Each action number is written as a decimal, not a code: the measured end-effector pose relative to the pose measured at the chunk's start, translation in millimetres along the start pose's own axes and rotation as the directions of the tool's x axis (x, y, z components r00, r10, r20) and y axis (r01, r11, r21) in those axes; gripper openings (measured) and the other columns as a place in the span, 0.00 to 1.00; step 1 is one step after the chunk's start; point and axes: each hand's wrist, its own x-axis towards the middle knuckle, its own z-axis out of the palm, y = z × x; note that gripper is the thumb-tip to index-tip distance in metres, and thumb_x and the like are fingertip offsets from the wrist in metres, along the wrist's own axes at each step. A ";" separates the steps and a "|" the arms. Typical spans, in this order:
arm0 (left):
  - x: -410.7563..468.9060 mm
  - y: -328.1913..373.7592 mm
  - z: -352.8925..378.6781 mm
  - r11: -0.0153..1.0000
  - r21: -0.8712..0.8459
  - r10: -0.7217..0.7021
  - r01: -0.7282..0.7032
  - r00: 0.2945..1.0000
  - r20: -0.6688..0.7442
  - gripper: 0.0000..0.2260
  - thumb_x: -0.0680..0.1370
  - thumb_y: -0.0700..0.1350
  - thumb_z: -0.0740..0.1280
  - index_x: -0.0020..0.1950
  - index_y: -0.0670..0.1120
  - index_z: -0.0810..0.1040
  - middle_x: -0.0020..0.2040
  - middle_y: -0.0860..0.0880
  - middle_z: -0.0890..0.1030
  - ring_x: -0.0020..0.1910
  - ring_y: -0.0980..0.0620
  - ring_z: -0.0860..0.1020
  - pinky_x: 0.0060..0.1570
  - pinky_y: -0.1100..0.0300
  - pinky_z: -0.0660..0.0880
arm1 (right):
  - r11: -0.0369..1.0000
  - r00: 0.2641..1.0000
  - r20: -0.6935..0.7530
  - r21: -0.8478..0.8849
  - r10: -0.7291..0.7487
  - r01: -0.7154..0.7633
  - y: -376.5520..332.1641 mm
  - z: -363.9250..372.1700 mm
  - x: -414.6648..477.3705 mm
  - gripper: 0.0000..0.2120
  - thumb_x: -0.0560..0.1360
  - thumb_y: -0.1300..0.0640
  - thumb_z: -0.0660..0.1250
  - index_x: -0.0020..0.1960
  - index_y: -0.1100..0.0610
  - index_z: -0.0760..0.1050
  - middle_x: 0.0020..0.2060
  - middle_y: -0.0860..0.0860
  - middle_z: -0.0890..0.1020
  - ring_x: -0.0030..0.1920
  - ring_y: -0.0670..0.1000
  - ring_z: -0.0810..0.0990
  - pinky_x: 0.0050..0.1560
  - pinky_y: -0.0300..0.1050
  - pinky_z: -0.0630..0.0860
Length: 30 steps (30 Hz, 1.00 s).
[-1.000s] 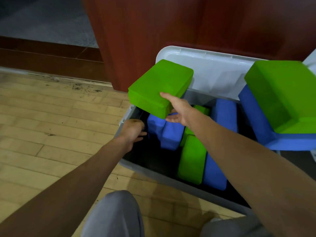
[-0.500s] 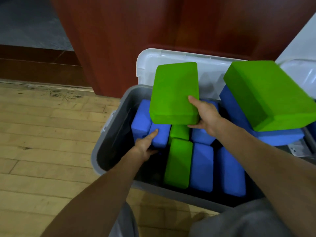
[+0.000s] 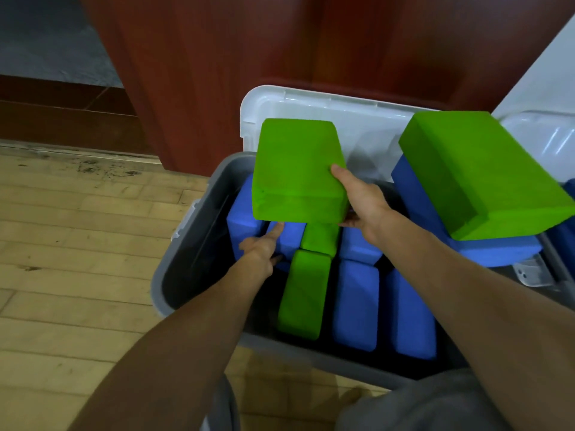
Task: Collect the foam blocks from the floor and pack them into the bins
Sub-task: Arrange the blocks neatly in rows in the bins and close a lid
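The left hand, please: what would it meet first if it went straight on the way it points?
Most likely the blue block in the bin, just ahead of the left hand and below the held green block. The fingertip seems nearly on it, though depth is unclear.

A large red-brown wooden panel (image 3: 249,57) is seen at the back and fills most of the upper part of the view. To its left a dark wooden threshold (image 3: 56,113) is laid across, and a grey tiled surface (image 3: 40,38) is seen behind it. A translucent white lid (image 3: 311,110) is stood upright against the panel. A second lid (image 3: 544,135) of the same kind is partly seen at the right edge, below a white wall (image 3: 544,66). Grey trousers (image 3: 420,405) are seen at the bottom edge.
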 end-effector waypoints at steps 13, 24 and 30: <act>-99.7 95.1 -83.3 0.755 0.290 0.608 -0.588 0.793 0.023 0.08 0.78 0.41 0.61 0.43 0.50 0.76 0.40 0.49 0.77 0.39 0.53 0.74 0.42 0.59 0.71 | 0.996 0.944 0.322 -0.073 0.070 -0.049 -26.0 -0.3 -30.6 0.23 0.68 0.39 0.71 0.58 0.51 0.79 0.54 0.50 0.83 0.58 0.54 0.81 0.64 0.55 0.71; -128.7 78.1 -81.2 0.792 0.434 0.151 -0.430 0.826 0.544 0.15 0.81 0.59 0.56 0.58 0.56 0.79 0.58 0.53 0.82 0.61 0.50 0.77 0.64 0.51 0.70 | 0.994 0.909 0.415 -0.112 0.035 0.013 -55.1 20.5 -83.2 0.13 0.76 0.45 0.67 0.38 0.53 0.72 0.31 0.50 0.73 0.31 0.47 0.70 0.36 0.40 0.69; -129.5 91.6 -88.7 0.791 0.436 0.180 -0.429 0.845 0.504 0.20 0.74 0.69 0.57 0.54 0.59 0.81 0.58 0.50 0.82 0.59 0.47 0.79 0.65 0.42 0.70 | 0.985 0.849 0.528 -0.135 -0.018 0.105 -54.9 24.7 -102.5 0.13 0.75 0.46 0.68 0.49 0.56 0.79 0.40 0.52 0.81 0.37 0.51 0.82 0.41 0.44 0.82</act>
